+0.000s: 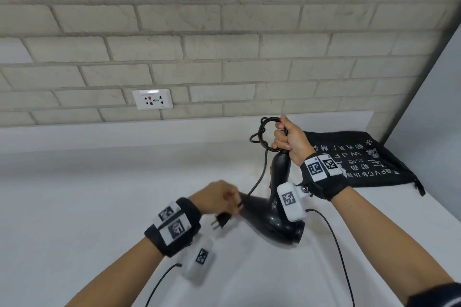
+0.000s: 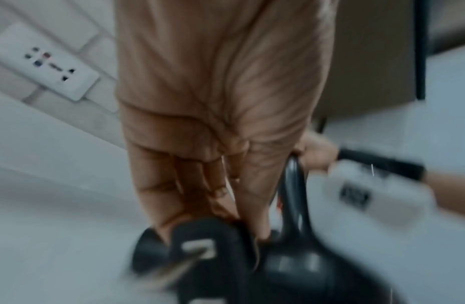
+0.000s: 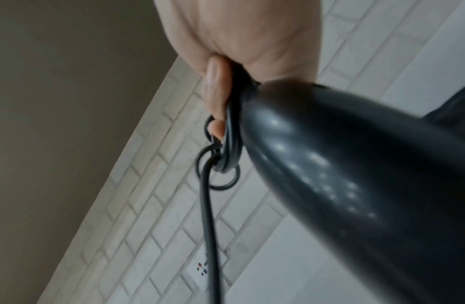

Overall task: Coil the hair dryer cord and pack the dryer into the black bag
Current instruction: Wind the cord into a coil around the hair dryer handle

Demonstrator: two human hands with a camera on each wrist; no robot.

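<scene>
A pale brick wall [image 1: 224, 32] backs a white counter [image 1: 87, 194], and a white wall socket [image 1: 152, 99] sits low in the brick just above the counter's upstand. Taking the socket as the marker: the black hair dryer [image 1: 277, 212] stands on the counter well to the right of it and nearer the camera. Its handle runs upward and away toward the wall, slightly tilted, while the barrel lies roughly along the counter, one end toward the left hand and the other toward the lower right.

The right hand [image 1: 290, 141] is closed around several loops of the black cord [image 1: 262, 132], gripping them at the top end of the handle; the right wrist view shows the fingers [image 3: 215, 88] curled over the bundled loops right against the handle. From the coil one strand of cord drops down to the left, toward the barrel.

The left hand [image 1: 219, 197], below and right of the socket, is blurred; its fingers are curled and pinch the cord end at the plug [image 1: 220, 220], whose prongs point down-left. It is touching or just beside the barrel's left end.

The black bag [image 1: 369, 162] with white printed characters lies flat on the counter far right of the socket, behind the right wrist, against the corner
</scene>
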